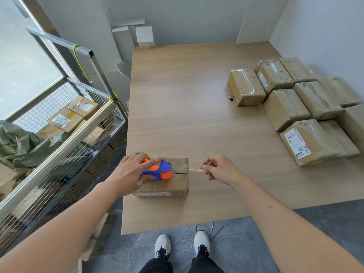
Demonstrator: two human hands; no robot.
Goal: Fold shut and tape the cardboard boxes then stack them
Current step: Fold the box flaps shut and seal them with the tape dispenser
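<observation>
A small cardboard box lies near the table's front left edge with its top flaps folded shut. On top of it sits a blue and orange tape dispenser, which my left hand grips from above. My right hand, just right of the box, pinches the free end of a clear tape strip pulled out from the dispenser over the flap seam. Several taped boxes stand packed together at the table's right side.
The wooden table has bare room in its middle and back. A wire-mesh cart with more boxes and a green bag stands to the left. White boards lean against the back wall. My shoes show below the table's front edge.
</observation>
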